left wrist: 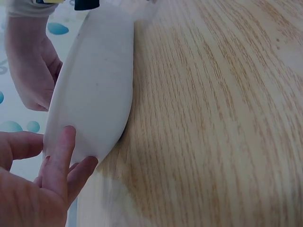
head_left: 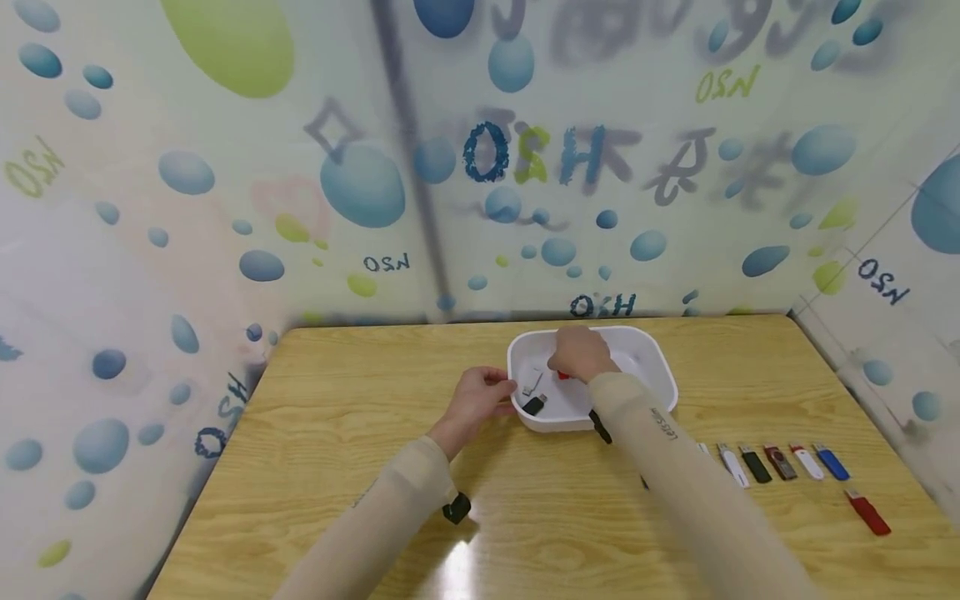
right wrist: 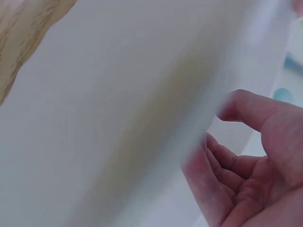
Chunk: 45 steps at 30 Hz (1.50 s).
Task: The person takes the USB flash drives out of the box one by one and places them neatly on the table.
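Note:
A white plastic tray stands at the back of the table. My left hand pinches its left rim, thumb at the edge and fingers on the outer wall, as the left wrist view also shows. Inside the tray my right hand reaches down with bent fingers, over a small red object that is mostly covered. Its fingertips are partly hidden behind a blurred tray wall in the right wrist view, so a hold is unclear. A black USB stick and a small silver-white piece lie in the tray's left part.
Right of the tray, a row of USB sticks lies on the wooden table: white, black, dark red, white-red and blue. A red stick lies nearer. My right sleeve covers part of the row.

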{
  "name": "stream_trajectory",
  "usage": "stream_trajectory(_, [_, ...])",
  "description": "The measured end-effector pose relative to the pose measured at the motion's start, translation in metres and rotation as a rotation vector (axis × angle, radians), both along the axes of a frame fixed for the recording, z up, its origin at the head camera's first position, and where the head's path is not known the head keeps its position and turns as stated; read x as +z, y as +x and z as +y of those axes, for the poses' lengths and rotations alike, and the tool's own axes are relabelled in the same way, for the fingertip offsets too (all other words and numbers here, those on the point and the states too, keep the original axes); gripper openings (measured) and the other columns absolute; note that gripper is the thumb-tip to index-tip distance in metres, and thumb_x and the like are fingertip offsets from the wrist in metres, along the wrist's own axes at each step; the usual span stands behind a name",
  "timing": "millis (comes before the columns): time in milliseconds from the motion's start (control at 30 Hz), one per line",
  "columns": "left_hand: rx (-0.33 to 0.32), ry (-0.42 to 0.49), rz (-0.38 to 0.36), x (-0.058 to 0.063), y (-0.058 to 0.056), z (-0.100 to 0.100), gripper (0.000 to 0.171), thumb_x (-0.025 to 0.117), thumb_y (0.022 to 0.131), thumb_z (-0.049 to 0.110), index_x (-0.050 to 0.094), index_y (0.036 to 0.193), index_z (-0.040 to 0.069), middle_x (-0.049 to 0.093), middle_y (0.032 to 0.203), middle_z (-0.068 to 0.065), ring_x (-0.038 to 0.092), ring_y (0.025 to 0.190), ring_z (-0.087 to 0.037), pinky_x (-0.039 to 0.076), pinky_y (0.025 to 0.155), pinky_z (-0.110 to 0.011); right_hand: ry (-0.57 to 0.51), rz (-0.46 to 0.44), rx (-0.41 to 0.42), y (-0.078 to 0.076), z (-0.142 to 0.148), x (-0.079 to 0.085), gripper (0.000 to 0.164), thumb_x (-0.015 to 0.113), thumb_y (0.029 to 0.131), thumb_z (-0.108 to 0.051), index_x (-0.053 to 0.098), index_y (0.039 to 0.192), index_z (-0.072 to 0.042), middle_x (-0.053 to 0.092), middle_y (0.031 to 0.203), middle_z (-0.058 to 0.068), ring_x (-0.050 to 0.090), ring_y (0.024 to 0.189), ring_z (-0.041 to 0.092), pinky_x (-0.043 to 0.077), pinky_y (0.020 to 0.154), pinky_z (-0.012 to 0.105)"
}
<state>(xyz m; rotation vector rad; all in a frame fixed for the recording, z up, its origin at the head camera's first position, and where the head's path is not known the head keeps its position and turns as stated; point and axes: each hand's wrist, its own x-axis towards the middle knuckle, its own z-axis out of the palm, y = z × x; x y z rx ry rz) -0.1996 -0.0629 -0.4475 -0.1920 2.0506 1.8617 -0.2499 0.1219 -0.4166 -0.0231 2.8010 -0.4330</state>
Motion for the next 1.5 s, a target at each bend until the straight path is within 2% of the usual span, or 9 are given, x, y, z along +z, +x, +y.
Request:
stream_trajectory(233, [0.004, 0.019, 0.000, 0.000, -0.001, -0.005, 0.029, 0.061, 0.094, 0.006, 0.055, 0.118, -0.008, 0.057, 0.106, -0.019, 0.063, 0.097, -0.031, 0.060, 0.077, -0.035, -0.048, 0.052, 0.039, 0.013, -0.002, 0.019, 0.024, 0.064, 0.088, -0.023, 0.061, 0.069, -0.009, 0.057, 0.060, 0.003, 0.052, 0.057, 0.018, 0.039, 0.052, 0.026])
stream_trajectory(400, [0.009, 0.026, 0.007, -0.001, 0.000, -0.008, 0.028, 0.061, 0.094, 0.006, 0.055, 0.118, -0.008, 0.057, 0.107, -0.019, 0.063, 0.098, -0.032, 0.059, 0.081, -0.039, -0.096, 0.098, 0.046, 0.030, 0.002, 0.036, 0.034, 0.064, 0.089, -0.025, 0.062, 0.058, -0.010, 0.051, 0.052, 0.000, 0.045, 0.049, 0.015, 0.032, 0.046, 0.025])
stream_trajectory(500, [0.006, 0.024, 0.012, -0.001, -0.001, -0.010, 0.028, 0.060, 0.094, 0.006, 0.055, 0.119, -0.008, 0.057, 0.107, -0.019, 0.062, 0.099, -0.033, 0.059, 0.082, -0.040, -0.121, 0.129, 0.055, 0.042, 0.008, 0.045, 0.036, 0.064, 0.090, -0.027, 0.064, 0.056, -0.014, 0.053, 0.051, -0.002, 0.043, 0.049, 0.015, 0.030, 0.046, 0.025])
stream_trajectory(633, [0.011, 0.021, 0.014, -0.003, -0.001, -0.011, 0.029, 0.060, 0.094, 0.005, 0.055, 0.119, -0.009, 0.057, 0.107, -0.020, 0.062, 0.098, -0.032, 0.059, 0.082, -0.041, -0.124, 0.171, 0.078, 0.054, 0.017, 0.055, 0.032, 0.063, 0.091, -0.029, 0.067, 0.062, -0.016, 0.059, 0.056, -0.004, 0.045, 0.053, 0.017, 0.031, 0.047, 0.026])
stream_trajectory(833, [0.015, 0.025, 0.013, -0.004, -0.002, -0.008, 0.029, 0.061, 0.093, 0.004, 0.056, 0.118, -0.010, 0.057, 0.106, -0.019, 0.064, 0.094, -0.031, 0.060, 0.078, -0.038, -0.142, 0.203, 0.063, 0.072, 0.043, 0.065, 0.021, 0.064, 0.092, -0.029, 0.071, 0.085, -0.010, 0.065, 0.069, -0.004, 0.050, 0.060, 0.018, 0.039, 0.049, 0.028])
stream_trajectory(1033, [0.012, 0.025, 0.033, -0.006, -0.003, -0.004, 0.028, 0.061, 0.093, 0.003, 0.056, 0.117, -0.010, 0.058, 0.103, -0.019, 0.064, 0.089, -0.028, 0.060, 0.078, -0.039, -0.149, 0.221, 0.052, 0.093, 0.085, 0.067, 0.023, 0.064, 0.091, -0.029, 0.069, 0.091, -0.007, 0.065, 0.076, -0.001, 0.052, 0.062, 0.016, 0.043, 0.050, 0.028])
stream_trajectory(1200, [0.011, 0.011, 0.022, -0.005, -0.003, -0.001, 0.028, 0.062, 0.093, 0.005, 0.057, 0.116, -0.009, 0.058, 0.104, -0.018, 0.064, 0.087, -0.027, 0.060, 0.078, -0.039, -0.147, 0.229, 0.016, 0.112, 0.119, 0.063, 0.030, 0.065, 0.091, -0.033, 0.069, 0.097, -0.003, 0.066, 0.082, 0.001, 0.055, 0.066, 0.016, 0.045, 0.051, 0.029])
stream_trajectory(1367, [0.016, 0.002, 0.012, -0.002, -0.002, -0.001, 0.027, 0.062, 0.093, 0.005, 0.057, 0.116, -0.008, 0.058, 0.104, -0.018, 0.064, 0.087, -0.026, 0.060, 0.076, -0.036, -0.129, 0.236, -0.024, 0.130, 0.148, 0.052, 0.038, 0.066, 0.091, -0.036, 0.067, 0.100, 0.000, 0.066, 0.082, 0.002, 0.057, 0.068, 0.018, 0.049, 0.054, 0.031])
stream_trajectory(1500, [0.014, -0.007, 0.006, -0.001, -0.001, 0.000, 0.027, 0.063, 0.093, 0.006, 0.057, 0.116, -0.007, 0.058, 0.104, -0.018, 0.064, 0.086, -0.026, 0.061, 0.075, -0.035, -0.094, 0.208, -0.065, 0.147, 0.169, 0.040, 0.042, 0.065, 0.090, -0.040, 0.067, 0.099, 0.001, 0.066, 0.080, 0.001, 0.057, 0.066, 0.017, 0.049, 0.053, 0.032])
